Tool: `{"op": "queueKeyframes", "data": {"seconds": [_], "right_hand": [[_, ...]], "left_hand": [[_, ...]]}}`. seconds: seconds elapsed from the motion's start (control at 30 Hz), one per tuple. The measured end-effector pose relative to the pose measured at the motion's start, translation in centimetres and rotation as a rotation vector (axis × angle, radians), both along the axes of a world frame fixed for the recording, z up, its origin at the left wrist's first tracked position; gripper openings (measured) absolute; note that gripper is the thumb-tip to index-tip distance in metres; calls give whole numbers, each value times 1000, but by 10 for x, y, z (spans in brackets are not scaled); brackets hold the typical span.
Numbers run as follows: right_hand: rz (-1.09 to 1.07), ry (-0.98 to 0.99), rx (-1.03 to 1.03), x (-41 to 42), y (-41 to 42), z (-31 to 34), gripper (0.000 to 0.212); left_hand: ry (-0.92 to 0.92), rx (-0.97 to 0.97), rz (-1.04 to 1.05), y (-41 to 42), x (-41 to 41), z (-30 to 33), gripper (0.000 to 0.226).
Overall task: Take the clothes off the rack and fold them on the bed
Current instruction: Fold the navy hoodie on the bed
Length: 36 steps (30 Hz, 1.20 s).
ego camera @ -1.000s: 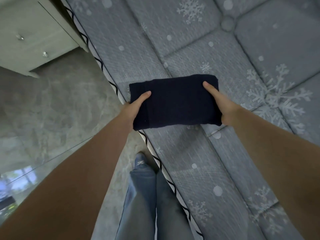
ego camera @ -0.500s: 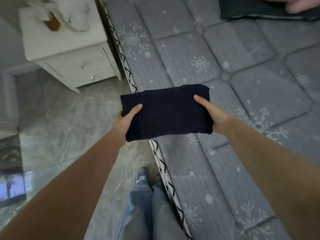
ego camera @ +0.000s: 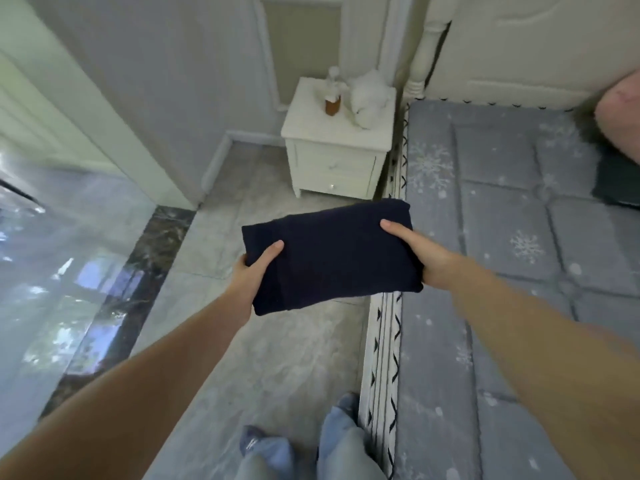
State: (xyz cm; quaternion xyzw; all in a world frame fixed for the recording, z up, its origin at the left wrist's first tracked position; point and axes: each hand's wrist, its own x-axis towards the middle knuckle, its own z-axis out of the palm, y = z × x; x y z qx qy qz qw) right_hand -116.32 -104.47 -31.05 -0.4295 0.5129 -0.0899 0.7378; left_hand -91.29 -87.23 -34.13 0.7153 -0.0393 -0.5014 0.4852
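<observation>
A dark navy garment [ego camera: 332,254], folded into a compact rectangle, is held in the air over the floor beside the bed's left edge. My left hand [ego camera: 254,271] grips its left end, thumb on top and fingers hidden underneath. My right hand [ego camera: 420,252] grips its right end the same way. The bed [ego camera: 502,306] with its grey snowflake cover fills the right side. A dark folded item [ego camera: 618,183] lies on the bed at the far right, partly cut off by the frame.
A white nightstand [ego camera: 337,157] with a small bottle and a white soft object stands at the head of the bed. A pink pillow [ego camera: 620,116] lies near the cream headboard. Marble floor and a glossy dark strip lie to the left. My legs stand by the bed edge.
Both hands have lifted the folded garment off the mattress and carried it left, off the bed edge. My view has tilted up toward the nightstand and headboard.
</observation>
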Motion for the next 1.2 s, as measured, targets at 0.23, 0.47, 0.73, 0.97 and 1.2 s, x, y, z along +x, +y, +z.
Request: {"op": "queueKeyframes", "data": {"seconds": [0.23,0.47,0.73,0.97,1.2], "right_hand": [[300,-42,-98,157,72,35,72],[633,-73,-130,315,204,56,62],[975,-152,-110,470,368,70,48],[1297,-86,-42,578,472,61,64],[1564,-73,-92,675,542,54,89]], "left_hand": [[-34,-53,283,132,99,32,77],[-42,-94,532,314,188,60,81],[-94,-126,875,503,236,88,52],[-114,-75,1189,604,246,72,64],[-156,-35,1512,640,267,55,71]]}}
